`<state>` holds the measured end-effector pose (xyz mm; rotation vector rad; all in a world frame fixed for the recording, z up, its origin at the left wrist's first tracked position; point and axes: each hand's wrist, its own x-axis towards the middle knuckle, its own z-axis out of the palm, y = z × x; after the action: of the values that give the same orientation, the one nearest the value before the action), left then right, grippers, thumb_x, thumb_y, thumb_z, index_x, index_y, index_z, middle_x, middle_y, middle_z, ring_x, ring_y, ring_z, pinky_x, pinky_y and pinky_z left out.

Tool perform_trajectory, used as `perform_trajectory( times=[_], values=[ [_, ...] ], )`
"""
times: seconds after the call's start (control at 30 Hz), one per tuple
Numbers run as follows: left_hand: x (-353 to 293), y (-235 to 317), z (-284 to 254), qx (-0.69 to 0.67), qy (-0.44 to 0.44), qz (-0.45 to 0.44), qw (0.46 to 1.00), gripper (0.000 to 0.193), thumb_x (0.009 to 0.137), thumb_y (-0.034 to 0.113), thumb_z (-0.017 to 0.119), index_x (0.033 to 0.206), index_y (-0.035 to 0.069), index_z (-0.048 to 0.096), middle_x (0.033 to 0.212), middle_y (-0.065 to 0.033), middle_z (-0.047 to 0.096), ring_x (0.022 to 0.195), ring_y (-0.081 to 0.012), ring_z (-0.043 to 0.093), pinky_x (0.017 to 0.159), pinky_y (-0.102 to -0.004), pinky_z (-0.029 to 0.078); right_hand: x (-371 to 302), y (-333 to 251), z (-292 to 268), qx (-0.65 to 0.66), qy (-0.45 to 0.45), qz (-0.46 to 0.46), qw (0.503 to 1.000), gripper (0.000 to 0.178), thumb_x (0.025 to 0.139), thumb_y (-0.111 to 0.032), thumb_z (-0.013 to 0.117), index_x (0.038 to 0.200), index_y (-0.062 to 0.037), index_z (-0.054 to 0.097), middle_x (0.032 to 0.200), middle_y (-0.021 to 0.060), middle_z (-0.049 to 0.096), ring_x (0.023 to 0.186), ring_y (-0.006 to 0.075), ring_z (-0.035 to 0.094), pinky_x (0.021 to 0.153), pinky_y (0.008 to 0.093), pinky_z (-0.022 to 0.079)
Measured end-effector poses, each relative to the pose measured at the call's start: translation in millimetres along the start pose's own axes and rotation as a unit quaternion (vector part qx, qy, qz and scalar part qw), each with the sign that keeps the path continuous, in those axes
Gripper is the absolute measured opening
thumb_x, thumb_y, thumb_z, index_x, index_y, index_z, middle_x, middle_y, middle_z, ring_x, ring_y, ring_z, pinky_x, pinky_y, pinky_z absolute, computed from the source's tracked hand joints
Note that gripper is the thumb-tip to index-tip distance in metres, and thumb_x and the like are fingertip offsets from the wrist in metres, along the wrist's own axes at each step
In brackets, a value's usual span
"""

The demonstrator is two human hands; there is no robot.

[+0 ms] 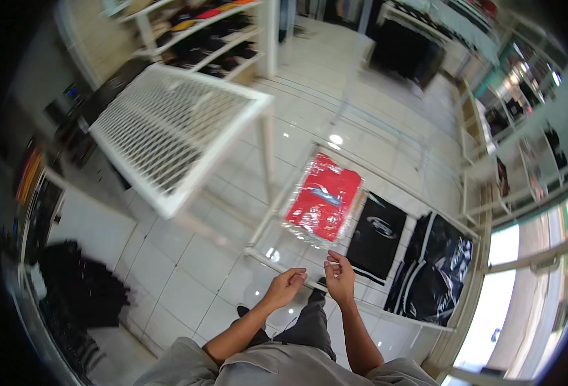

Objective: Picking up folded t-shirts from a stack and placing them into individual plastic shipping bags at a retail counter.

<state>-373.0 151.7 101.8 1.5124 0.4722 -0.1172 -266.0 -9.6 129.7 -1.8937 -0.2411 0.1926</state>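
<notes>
Looking down from head height inside a clothing shop, over a grey shirt and dark trousers to a white-tiled floor. Coming in from the lower edge: two bare forearms, bent at the elbows, ending above the near edge of a low, pale-framed display stand (250,249). Left hand (287,284) with fingers loosely curled, apparently empty; right hand (340,278) just beside, palm turned inward, thumb and forefinger apart, also apparently empty. Not touching each other, nor clamped on anything visible.

Lying on the stand, just beyond the fingertips: a red garment in a clear plastic bag (325,198), flat, shiny and creased. To the right of that, a black garment with an oval print (379,231), then a pile of dark bagged garments (433,270). Standing higher at left: a white table with a mesh top (260,101).

Judging from the pose, probably at the stage of arranging or checking the bagged clothes, with nothing in the grip. To handle the red one, would likely call for reaching forward, spreading the fingers and taking the slippery plastic by both sides to keep the fold neat.
</notes>
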Motion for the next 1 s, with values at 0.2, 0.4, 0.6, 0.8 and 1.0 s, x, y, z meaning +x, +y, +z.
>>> perform_trajectory(
  times=[0.2,0.4,0.6,0.8,1.0],
  values=[
    [-113,-11,-199,0.008,0.203,0.093,0.975,0.031,0.103,0.023,0.063,0.123,0.000,0.068,0.100,-0.0045,0.075,0.090,-0.0100,0.065,0.083,-0.0263,0.053,-60,-134,152,0.105,-0.182,-0.081,0.974,0.028,0.096,-0.008,0.068,0.123,-0.0028,0.069,0.100,0.0092,0.073,0.082,0.0121,0.069,0.073,0.0264,0.054],
    [-268,26,-329,-0.101,0.449,0.070,0.885,0.037,0.104,0.031,0.060,0.127,0.003,0.066,0.114,-0.0109,0.073,0.099,-0.0178,0.068,0.089,-0.0317,0.051,-110,-216,280,0.154,-0.345,-0.146,0.915,0.021,0.097,-0.011,0.068,0.117,-0.0032,0.072,0.089,0.0059,0.072,0.077,0.0104,0.068,0.071,0.0261,0.054],
    [-339,-1,-370,-0.210,0.578,0.057,0.787,0.034,0.104,0.031,0.060,0.126,0.005,0.066,0.114,-0.0106,0.072,0.099,-0.0175,0.069,0.087,-0.0300,0.051,-133,-268,372,0.095,-0.466,-0.172,0.863,0.022,0.098,-0.014,0.068,0.116,-0.0040,0.073,0.089,0.0052,0.072,0.078,0.0109,0.068,0.068,0.0261,0.053],
    [-342,-14,-417,-0.243,0.587,0.041,0.771,0.031,0.104,0.026,0.061,0.125,0.005,0.066,0.113,-0.0103,0.073,0.100,-0.0179,0.069,0.087,-0.0308,0.052,-148,-285,479,0.092,-0.566,-0.178,0.799,0.021,0.098,-0.012,0.067,0.116,-0.0035,0.073,0.086,0.0024,0.071,0.074,0.0073,0.062,0.067,0.0245,0.051],
    [-338,-20,-510,-0.228,0.632,0.056,0.738,0.032,0.104,0.026,0.062,0.128,0.004,0.065,0.113,-0.0102,0.073,0.101,-0.0178,0.070,0.086,-0.0314,0.052,-141,-306,599,0.085,-0.629,-0.203,0.746,0.020,0.097,-0.010,0.067,0.114,-0.0062,0.075,0.083,0.0009,0.068,0.073,0.0058,0.059,0.066,0.0233,0.050]
  ],
)
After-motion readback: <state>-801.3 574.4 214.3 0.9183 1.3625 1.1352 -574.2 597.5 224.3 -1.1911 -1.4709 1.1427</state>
